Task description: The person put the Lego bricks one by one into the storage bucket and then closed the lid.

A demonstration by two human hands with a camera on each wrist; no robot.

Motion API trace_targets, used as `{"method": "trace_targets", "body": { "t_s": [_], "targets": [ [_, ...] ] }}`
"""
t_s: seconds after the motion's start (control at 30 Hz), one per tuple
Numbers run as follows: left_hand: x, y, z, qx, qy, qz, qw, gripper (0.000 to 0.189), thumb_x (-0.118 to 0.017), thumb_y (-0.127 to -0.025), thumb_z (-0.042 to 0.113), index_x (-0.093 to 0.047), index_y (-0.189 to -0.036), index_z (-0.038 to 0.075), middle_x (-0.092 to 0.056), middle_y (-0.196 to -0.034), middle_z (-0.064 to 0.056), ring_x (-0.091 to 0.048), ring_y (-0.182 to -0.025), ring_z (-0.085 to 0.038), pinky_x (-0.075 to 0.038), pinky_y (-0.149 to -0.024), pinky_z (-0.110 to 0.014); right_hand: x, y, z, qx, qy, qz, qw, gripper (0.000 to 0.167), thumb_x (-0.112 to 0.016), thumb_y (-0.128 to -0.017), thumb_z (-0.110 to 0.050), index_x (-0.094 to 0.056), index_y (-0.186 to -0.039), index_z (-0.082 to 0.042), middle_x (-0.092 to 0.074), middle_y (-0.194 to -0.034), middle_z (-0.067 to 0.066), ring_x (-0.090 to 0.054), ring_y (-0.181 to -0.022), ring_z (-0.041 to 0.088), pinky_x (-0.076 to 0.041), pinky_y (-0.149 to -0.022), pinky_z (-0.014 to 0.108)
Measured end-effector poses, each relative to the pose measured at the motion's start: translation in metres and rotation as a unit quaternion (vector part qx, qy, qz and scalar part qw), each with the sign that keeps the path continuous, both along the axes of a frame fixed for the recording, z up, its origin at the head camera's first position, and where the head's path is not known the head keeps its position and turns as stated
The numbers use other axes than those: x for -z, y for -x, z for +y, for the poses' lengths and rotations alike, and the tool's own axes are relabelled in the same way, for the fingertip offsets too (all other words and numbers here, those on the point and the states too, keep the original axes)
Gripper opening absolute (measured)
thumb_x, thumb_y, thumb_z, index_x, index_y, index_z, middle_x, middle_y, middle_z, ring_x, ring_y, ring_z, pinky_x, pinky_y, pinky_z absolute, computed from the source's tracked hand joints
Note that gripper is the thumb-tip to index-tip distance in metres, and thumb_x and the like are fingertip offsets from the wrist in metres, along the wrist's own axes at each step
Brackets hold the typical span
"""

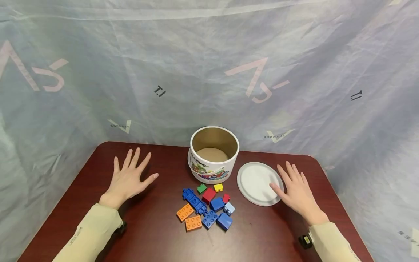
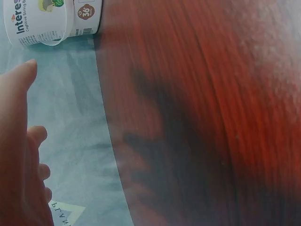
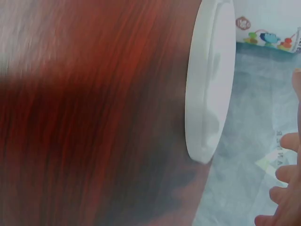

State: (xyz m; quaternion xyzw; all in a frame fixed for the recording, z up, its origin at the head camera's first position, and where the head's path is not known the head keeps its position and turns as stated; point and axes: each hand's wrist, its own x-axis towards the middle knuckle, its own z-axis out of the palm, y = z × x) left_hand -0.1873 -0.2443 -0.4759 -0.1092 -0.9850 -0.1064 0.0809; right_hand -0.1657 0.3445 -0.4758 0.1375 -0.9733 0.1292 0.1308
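Note:
My left hand (image 1: 129, 178) is held with its fingers spread on the left side of the table, holding nothing. Its shadow shows on the wood in the left wrist view. On the right, my right hand (image 1: 298, 193) has its fingers extended, also holding nothing. Its thumb overlaps the edge of a white round lid (image 1: 256, 183) in the head view, while the right wrist view shows a gap between them. A white bucket (image 1: 209, 174) with printed pictures and a thin handle stands uncovered at the back middle. Nothing shows inside it.
In front of the bucket lie loose toy building blocks: orange bricks (image 1: 193, 223), a long blue piece (image 1: 194, 201), several blue bricks (image 1: 224, 221), red ones (image 1: 208, 195), a green (image 1: 201, 188) and a yellow brick (image 1: 218, 187). Grey sheeting (image 1: 196, 72) hangs around the dark red table (image 1: 163, 236).

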Motion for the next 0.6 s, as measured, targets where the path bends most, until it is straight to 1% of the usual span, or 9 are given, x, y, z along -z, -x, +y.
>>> {"method": "trace_targets", "body": {
  "t_s": [0.13, 0.2, 0.33, 0.47, 0.6],
  "targets": [
    [-0.001, 0.0, 0.004, -0.002, -0.009, -0.004, 0.9999, 0.092, -0.052, -0.096, 0.074, -0.028, -0.167, 0.02, -0.013, -0.172, -0.023, -0.003, -0.159, -0.043, 0.004, -0.117, -0.077, 0.003, 0.001, -0.005, -0.014, 0.017, 0.016, 0.9996, 0.079, -0.072, -0.094, -0.05, -0.049, -0.154, -0.005, -0.035, -0.162, 0.029, -0.029, -0.15, 0.05, -0.027, -0.112, 0.074],
    [-0.002, 0.0, 0.006, -0.002, -0.015, -0.005, 0.9999, 0.092, -0.052, -0.096, 0.073, -0.028, -0.167, 0.02, -0.014, -0.172, -0.023, -0.004, -0.159, -0.043, 0.004, -0.117, -0.077, 0.003, 0.001, -0.008, -0.023, 0.021, 0.031, 0.999, 0.076, -0.075, -0.092, -0.046, -0.052, -0.152, -0.005, -0.04, -0.159, 0.03, -0.035, -0.147, 0.051, -0.031, -0.11, 0.073],
    [-0.003, 0.001, 0.011, 0.001, -0.032, -0.006, 0.9995, 0.091, -0.054, -0.095, 0.073, -0.033, -0.165, 0.019, -0.02, -0.17, -0.024, -0.011, -0.158, -0.044, 0.002, -0.117, -0.077, 0.003, -0.001, -0.013, -0.037, 0.032, 0.055, 0.9973, 0.067, -0.078, -0.091, -0.037, -0.057, -0.145, -0.002, -0.051, -0.147, 0.028, -0.049, -0.132, 0.049, -0.04, -0.102, 0.069],
    [0.0, 0.005, 0.017, 0.003, -0.061, 0.005, 0.9981, 0.088, -0.056, -0.095, 0.072, -0.04, -0.162, 0.017, -0.03, -0.166, -0.024, -0.021, -0.154, -0.045, -0.005, -0.117, -0.078, 0.0, -0.001, -0.02, -0.043, 0.039, 0.062, 0.9964, 0.055, -0.076, -0.092, -0.031, -0.063, -0.137, -0.002, -0.059, -0.133, 0.022, -0.056, -0.119, 0.043, -0.045, -0.095, 0.063],
    [0.001, 0.009, 0.024, 0.004, -0.094, 0.013, 0.9955, 0.084, -0.057, -0.096, 0.07, -0.044, -0.159, 0.016, -0.037, -0.162, -0.023, -0.031, -0.149, -0.045, -0.013, -0.116, -0.077, -0.003, -0.001, -0.027, -0.046, 0.044, 0.056, 0.9964, 0.046, -0.075, -0.094, -0.028, -0.066, -0.132, -0.003, -0.063, -0.127, 0.019, -0.059, -0.116, 0.04, -0.051, -0.092, 0.06]
  ]
}}
